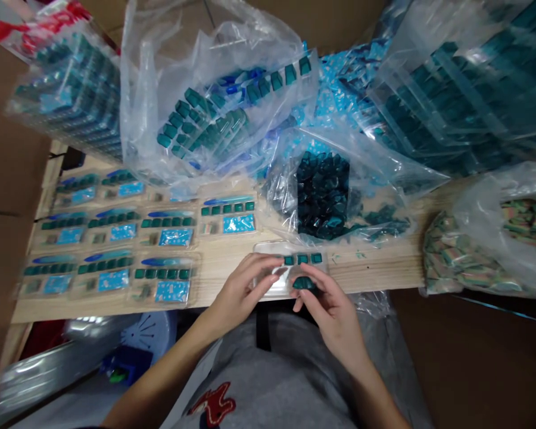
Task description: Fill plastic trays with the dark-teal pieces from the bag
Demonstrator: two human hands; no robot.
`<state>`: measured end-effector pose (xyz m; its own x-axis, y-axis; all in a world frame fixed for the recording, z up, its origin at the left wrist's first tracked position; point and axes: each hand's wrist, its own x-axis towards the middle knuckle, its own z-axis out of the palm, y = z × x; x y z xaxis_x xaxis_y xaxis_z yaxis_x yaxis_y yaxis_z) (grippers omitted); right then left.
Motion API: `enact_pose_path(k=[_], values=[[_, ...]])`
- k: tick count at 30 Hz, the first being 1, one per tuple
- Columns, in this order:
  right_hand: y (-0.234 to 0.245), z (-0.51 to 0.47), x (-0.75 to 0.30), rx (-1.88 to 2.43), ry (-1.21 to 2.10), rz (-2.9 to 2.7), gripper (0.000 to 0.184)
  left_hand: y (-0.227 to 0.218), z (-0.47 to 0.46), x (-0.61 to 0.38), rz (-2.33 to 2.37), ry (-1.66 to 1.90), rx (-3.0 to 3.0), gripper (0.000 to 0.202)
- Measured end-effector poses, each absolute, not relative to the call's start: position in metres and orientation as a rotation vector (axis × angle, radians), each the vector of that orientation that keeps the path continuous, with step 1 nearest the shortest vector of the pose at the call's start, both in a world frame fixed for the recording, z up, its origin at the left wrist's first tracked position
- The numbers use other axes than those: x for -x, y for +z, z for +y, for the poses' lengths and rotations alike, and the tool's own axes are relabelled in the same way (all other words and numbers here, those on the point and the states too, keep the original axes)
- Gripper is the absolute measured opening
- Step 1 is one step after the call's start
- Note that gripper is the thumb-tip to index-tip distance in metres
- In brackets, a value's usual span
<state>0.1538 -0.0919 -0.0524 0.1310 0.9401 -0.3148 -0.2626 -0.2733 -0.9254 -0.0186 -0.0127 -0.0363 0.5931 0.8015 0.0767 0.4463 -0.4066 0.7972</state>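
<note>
Three square teal tiles (302, 259) sit in a row on a clear plastic blister tray (268, 245), just beyond the fingertips of both hands. The left hand (239, 292) is half open, its fingers curved over the left part of the tray and touching it without a visible pinch. The right hand (326, 316) is closed to a pinch, its thumb and fingers holding a dark teal glassy piece (304, 283) just below the row of tiles. That piece looks hard, stiff and fairly light. Its smooth surface could slip, so its edges seem the surest place to take hold, and it may chip if knocked. Its long axis runs roughly left to right, close to parallel with the row of tiles, which rises slightly toward the right hand.

To the left of the hands, more blister trays (170, 238) lie in rows, carrying similar teal tiles, blue printed cards and slim blue strips. Ahead of the hands, a clear plastic bag (384, 179) holds a heap of loose dark teal pieces (321, 196), with more bagged tiles beyond it. Past the right hand, a bag of striped multicoloured pieces (455, 256) rests on the wooden board (375, 275).
</note>
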Motion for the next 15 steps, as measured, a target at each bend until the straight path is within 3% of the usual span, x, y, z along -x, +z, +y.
enact_pose_path(k=[9,15], values=[[-0.044,-0.084,-0.141,1.341,1.053,-1.274,0.031,-0.016,-0.028,0.025,0.908,0.625,-2.017,0.027],[-0.041,-0.082,-0.139,1.313,1.133,-1.247,0.034,-0.018,-0.029,0.033,0.862,0.665,-2.21,0.03]])
